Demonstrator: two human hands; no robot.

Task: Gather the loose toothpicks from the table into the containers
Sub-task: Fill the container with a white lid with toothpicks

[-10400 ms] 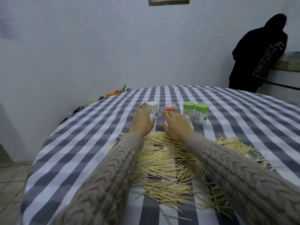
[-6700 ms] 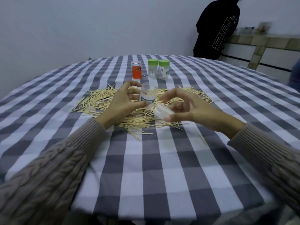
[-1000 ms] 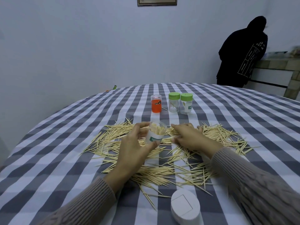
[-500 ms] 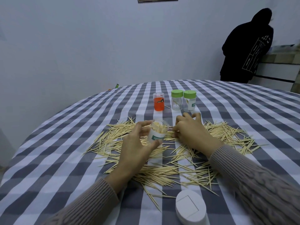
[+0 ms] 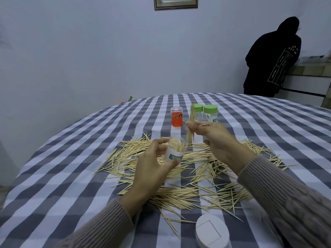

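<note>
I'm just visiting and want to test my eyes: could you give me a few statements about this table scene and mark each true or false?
1. The right hand pinches a small upright bundle of wooden toothpicks. True.
2. The left hand holds the orange-labelled clear jar. False: it holds a clear plastic container with a teal label.
3. The white round lid lies on the checked tablecloth. True.
4. Both green-capped jars are open. False: capped.

- Toothpicks [image 5: 172, 194]: pale, matt wood.
- Tablecloth [image 5: 71, 176]: matt woven cloth, grey-and-white checked.
- Open container [image 5: 174, 152]: clear, smooth plastic.
- White lid [image 5: 212, 231]: smooth plastic.
- Sleeves [image 5: 290, 203]: ribbed knit.
</note>
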